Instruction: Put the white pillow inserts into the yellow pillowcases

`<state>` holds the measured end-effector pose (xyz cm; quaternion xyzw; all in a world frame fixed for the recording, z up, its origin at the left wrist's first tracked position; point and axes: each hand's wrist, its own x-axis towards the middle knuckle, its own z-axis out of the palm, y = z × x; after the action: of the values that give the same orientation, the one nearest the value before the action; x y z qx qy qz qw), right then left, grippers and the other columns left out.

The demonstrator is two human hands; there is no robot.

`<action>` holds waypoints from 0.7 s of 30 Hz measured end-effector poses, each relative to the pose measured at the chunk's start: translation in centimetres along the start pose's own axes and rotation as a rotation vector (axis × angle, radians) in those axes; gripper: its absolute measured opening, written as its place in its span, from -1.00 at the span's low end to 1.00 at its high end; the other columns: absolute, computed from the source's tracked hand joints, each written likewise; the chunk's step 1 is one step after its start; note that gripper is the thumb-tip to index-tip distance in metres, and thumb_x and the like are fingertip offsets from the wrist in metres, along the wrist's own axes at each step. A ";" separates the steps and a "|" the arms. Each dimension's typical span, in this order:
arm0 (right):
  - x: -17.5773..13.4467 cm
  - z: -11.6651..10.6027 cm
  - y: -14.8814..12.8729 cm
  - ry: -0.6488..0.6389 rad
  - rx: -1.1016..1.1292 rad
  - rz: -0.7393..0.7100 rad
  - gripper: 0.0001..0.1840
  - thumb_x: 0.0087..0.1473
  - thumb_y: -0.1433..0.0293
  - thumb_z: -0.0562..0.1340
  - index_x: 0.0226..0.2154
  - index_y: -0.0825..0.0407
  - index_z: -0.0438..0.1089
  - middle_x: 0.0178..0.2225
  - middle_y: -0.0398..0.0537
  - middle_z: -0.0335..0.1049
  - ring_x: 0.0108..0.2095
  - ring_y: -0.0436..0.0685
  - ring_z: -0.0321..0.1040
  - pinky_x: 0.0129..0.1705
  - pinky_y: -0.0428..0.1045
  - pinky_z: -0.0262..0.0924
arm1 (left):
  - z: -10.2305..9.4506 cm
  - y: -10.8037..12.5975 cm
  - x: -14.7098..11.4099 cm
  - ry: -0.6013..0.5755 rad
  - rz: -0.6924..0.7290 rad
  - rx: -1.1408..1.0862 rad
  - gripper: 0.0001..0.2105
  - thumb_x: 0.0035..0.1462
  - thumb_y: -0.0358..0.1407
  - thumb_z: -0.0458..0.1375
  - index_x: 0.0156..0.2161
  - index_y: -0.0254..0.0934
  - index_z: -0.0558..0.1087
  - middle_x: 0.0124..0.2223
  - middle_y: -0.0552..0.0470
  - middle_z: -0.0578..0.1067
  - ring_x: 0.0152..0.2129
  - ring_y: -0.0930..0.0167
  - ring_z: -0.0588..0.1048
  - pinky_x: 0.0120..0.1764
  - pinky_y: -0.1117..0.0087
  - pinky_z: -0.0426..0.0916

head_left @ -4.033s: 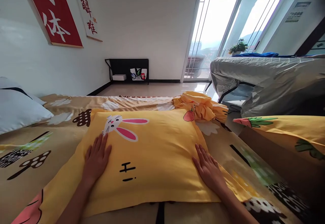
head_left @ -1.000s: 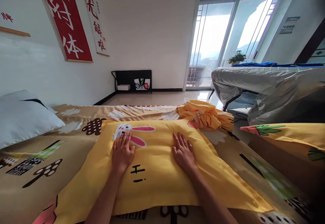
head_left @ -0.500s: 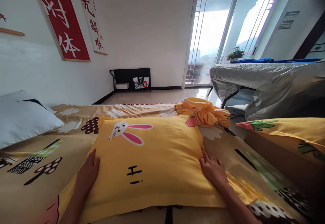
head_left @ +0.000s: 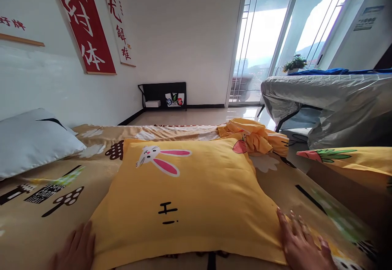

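Note:
A yellow pillow with a rabbit print and the word "Hi" lies flat on the patterned bed sheet. At its near left corner is my left hand, its fingers stretched out against the edge. My right hand rests by the near right corner, fingers spread and fingertips touching the pillow's side. Neither hand grips anything. Part of my left hand is cut off by the bottom of the view.
A white pillow lies at the left. Crumpled yellow cloth sits on the bed's far edge. Another yellow fabric piece with a carrot print is at the right, before a plastic-covered table. A black rack stands against the wall.
Both hands have moved nearer and outward, from the pillow's sides to its near corners. The near side of the pillow now looks spread wider. The view has turned slightly left.

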<state>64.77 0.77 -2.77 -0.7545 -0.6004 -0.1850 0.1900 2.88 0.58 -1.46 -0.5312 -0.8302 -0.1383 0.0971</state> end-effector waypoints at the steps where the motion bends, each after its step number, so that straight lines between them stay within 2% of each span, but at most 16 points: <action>1: 1.2 -1.3 -1.5 0.022 0.018 -0.013 -0.18 0.05 0.48 -0.08 0.36 0.00 -0.28 0.27 0.17 0.08 0.26 0.38 0.01 0.18 0.37 -0.17 | 0.1 -0.1 -0.3 -0.013 0.006 -0.004 -0.32 -0.06 -0.24 -0.08 0.27 0.00 0.17 0.20 0.03 0.37 0.23 0.22 0.19 0.13 -0.08 0.12; 3: 3.9 -4.5 -5.9 0.110 0.071 -0.113 -0.17 0.04 0.55 -0.08 0.36 -0.01 -0.26 0.31 0.13 -0.04 0.28 0.33 -0.02 0.22 0.31 -0.19 | 0.2 -0.2 -0.7 -0.039 0.008 -0.020 -0.29 -0.06 -0.23 -0.09 0.30 0.00 0.11 0.21 0.01 0.36 0.24 0.19 0.16 0.10 -0.12 0.13; 5: 6.5 -7.6 -11.8 0.224 0.157 -0.315 -0.18 0.06 0.60 -0.10 0.36 -0.04 -0.28 0.33 0.07 -0.08 0.29 0.22 -0.03 0.23 0.21 -0.19 | 0.2 -0.1 -0.9 -0.052 -0.013 -0.034 -0.27 -0.07 -0.24 -0.08 0.30 0.10 0.07 0.21 0.08 0.36 0.25 0.21 0.15 0.09 -0.09 0.17; 6: 7.5 -8.7 -14.9 0.250 0.206 -0.415 -0.20 0.09 0.60 -0.11 0.36 -0.05 -0.26 0.34 0.02 -0.10 0.30 0.17 -0.06 0.24 0.16 -0.19 | 0.1 -0.1 -1.0 -0.055 -0.028 -0.041 -0.26 -0.08 -0.25 -0.07 0.30 0.17 0.04 0.21 0.14 0.36 0.25 0.22 0.15 0.08 -0.08 0.18; 7: 8.2 -9.3 -17.9 0.218 0.243 -0.509 -0.24 0.13 0.57 -0.10 0.36 -0.05 -0.23 0.35 -0.01 -0.14 0.32 0.15 -0.12 0.26 0.14 -0.22 | 0.0 -0.1 -1.0 -0.054 -0.041 -0.047 -0.25 -0.08 -0.25 -0.07 0.29 0.23 0.01 0.21 0.19 0.36 0.25 0.23 0.16 0.08 -0.07 0.19; 8: 8.7 -9.5 -20.7 0.199 0.283 -0.569 -0.32 0.19 0.52 -0.08 0.34 -0.05 -0.16 0.35 -0.03 -0.15 0.32 0.15 -0.13 0.27 0.14 -0.23 | -0.1 -0.1 -0.9 -0.050 -0.050 -0.053 -0.24 -0.08 -0.26 -0.06 0.29 0.27 -0.02 0.21 0.22 0.35 0.24 0.24 0.17 0.08 -0.06 0.20; 10: 8.8 -8.3 -25.0 0.126 0.352 -0.614 -0.42 0.27 0.36 -0.05 0.32 -0.04 -0.07 0.35 -0.02 -0.14 0.32 0.18 -0.13 0.26 0.15 -0.18 | -0.5 -0.1 -0.7 -0.046 -0.056 -0.063 -0.23 -0.07 -0.29 -0.06 0.31 0.22 -0.05 0.21 0.17 0.36 0.22 0.23 0.21 0.08 -0.07 0.21; 13: 8.0 -4.9 -28.2 0.055 0.398 -0.607 -0.42 0.29 0.25 -0.04 0.31 0.00 -0.04 0.33 0.05 -0.10 0.32 0.22 -0.14 0.25 0.20 -0.13 | -2.0 1.3 -0.3 -0.021 -0.030 -0.056 -0.24 -0.03 -0.36 -0.08 0.34 -0.01 -0.02 0.24 0.01 0.32 0.22 0.16 0.21 0.11 -0.14 0.14; 14: 7.7 -4.0 -28.5 0.044 0.400 -0.598 -0.42 0.30 0.24 -0.04 0.32 0.00 -0.05 0.34 0.06 -0.11 0.33 0.23 -0.16 0.25 0.21 -0.14 | -2.8 2.5 -0.1 0.015 0.005 -0.049 -0.26 -0.02 -0.39 -0.09 0.34 -0.08 0.01 0.26 -0.03 0.28 0.23 0.15 0.18 0.13 -0.15 0.10; 16: 7.2 -3.1 -28.5 0.036 0.398 -0.584 -0.41 0.30 0.24 -0.05 0.33 -0.01 -0.08 0.34 0.05 -0.14 0.33 0.22 -0.20 0.27 0.22 -0.17 | -4.8 6.6 0.1 0.127 0.137 -0.050 -0.30 0.01 -0.44 -0.10 0.33 -0.16 0.06 0.32 -0.04 0.18 0.27 0.20 0.09 0.19 -0.10 0.02; 19: 7.0 -3.5 -27.8 0.033 0.392 -0.577 -0.41 0.30 0.25 -0.04 0.33 -0.03 -0.10 0.35 0.03 -0.14 0.33 0.20 -0.19 0.28 0.20 -0.19 | -7.8 15.6 0.5 0.207 0.484 -0.133 -0.32 0.05 -0.49 -0.12 0.32 -0.09 0.09 0.35 0.08 0.09 0.30 0.32 0.03 0.27 0.09 -0.06; 21: 7.1 -4.1 -27.3 0.025 0.379 -0.577 -0.41 0.29 0.26 -0.03 0.32 -0.02 -0.07 0.34 0.02 -0.11 0.33 0.20 -0.17 0.28 0.19 -0.18 | -8.6 21.5 0.7 0.204 0.702 -0.210 -0.35 0.09 -0.50 -0.14 0.31 -0.12 0.11 0.35 0.09 0.08 0.30 0.35 0.04 0.28 0.16 -0.07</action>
<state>39.45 10.25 6.05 -0.5027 -0.8104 -0.1255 0.2737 22.25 6.91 9.56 -0.7738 -0.5651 -0.2334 0.1658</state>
